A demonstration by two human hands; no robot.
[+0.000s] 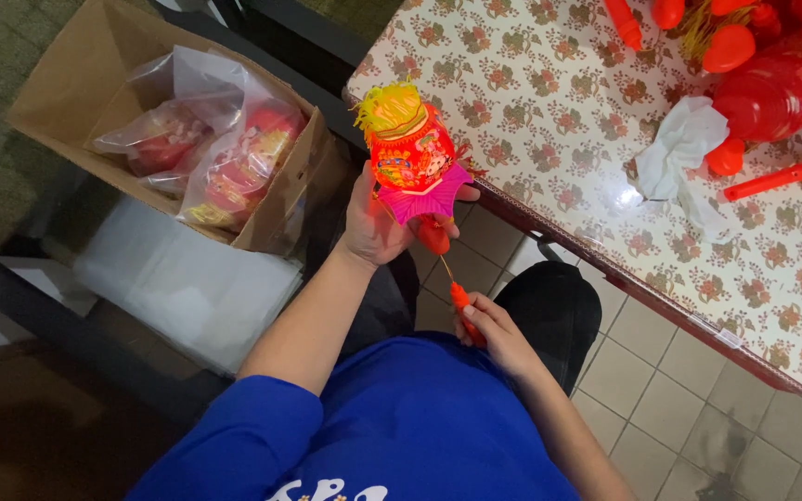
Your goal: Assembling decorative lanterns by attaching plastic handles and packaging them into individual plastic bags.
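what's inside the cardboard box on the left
The cardboard box holds clear plastic bags with red and yellow lantern-like items showing through. How many items there are, and anything beneath the bags, is hidden.

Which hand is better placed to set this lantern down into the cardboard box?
Probably the left hand. It already grips the lantern at its pink base, on the side nearest the cardboard box. The right hand sits lower, pinching only the orange handle on the lantern's string.
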